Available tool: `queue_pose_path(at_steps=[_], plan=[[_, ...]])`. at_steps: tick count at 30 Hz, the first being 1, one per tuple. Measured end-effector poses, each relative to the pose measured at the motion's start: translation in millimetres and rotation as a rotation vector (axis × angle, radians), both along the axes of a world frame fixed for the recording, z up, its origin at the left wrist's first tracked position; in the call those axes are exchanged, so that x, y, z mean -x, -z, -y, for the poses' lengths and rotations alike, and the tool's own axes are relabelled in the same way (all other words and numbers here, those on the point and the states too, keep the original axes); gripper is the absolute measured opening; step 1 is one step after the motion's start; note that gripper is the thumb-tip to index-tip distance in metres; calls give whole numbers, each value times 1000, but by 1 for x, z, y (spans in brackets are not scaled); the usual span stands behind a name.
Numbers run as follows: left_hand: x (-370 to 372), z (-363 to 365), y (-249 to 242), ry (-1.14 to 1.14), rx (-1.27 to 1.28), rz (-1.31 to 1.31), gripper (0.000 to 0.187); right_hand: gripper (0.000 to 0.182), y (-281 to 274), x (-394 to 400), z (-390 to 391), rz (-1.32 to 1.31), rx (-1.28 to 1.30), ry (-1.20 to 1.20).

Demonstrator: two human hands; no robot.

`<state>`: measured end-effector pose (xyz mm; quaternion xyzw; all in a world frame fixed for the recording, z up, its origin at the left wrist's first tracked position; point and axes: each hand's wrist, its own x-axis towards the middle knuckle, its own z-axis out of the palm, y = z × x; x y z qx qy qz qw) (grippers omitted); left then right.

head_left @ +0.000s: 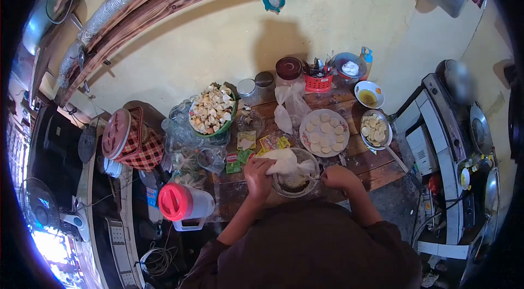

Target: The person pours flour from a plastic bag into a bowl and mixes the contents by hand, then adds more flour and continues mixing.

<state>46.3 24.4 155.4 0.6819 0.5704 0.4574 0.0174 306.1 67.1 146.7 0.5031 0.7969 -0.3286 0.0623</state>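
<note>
My left hand (pixel 258 175) grips a white plastic bag (pixel 283 162) that looks filled with white powder. The bag is tilted across a clear bowl (pixel 297 193), which has something dark and wet at the bottom. At the bowl's right side, my right hand (pixel 337 177) is closed on a thin-handled utensil (pixel 316 176), its far end hidden in or behind the bowl. Just beyond the bowl is a floral plate (pixel 323 151) with several flat, pale dough rounds. Small green sachets (pixel 234 164) lie close to my left hand.
A green-rimmed basin (pixel 233 111) heaped with pale chopped pieces stands at the back left. Nearer are a pitcher with a red lid (pixel 180 201) and clear cups (pixel 212 159). A pan of pale rounds (pixel 375 128), a bowl of yellow liquid (pixel 369 96) and a red cutlery basket (pixel 318 82) stand rightward.
</note>
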Motion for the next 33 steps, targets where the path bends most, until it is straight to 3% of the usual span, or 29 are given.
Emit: queue_pose_path(at_steps=[9,11,18,33], plan=[[-2,1,5,16,13,25,33,27,15,5,-2,61,-5,-59],[-8,4,3,48,24,-12,33,27,26,3,-2,-61,-86,-68],[-6,-1,0,17,13,9,33,28,9,8,5,-57,-60,-71],[-4,6,5,23,42,7,31,25,13,25,12,89,-52,-64]])
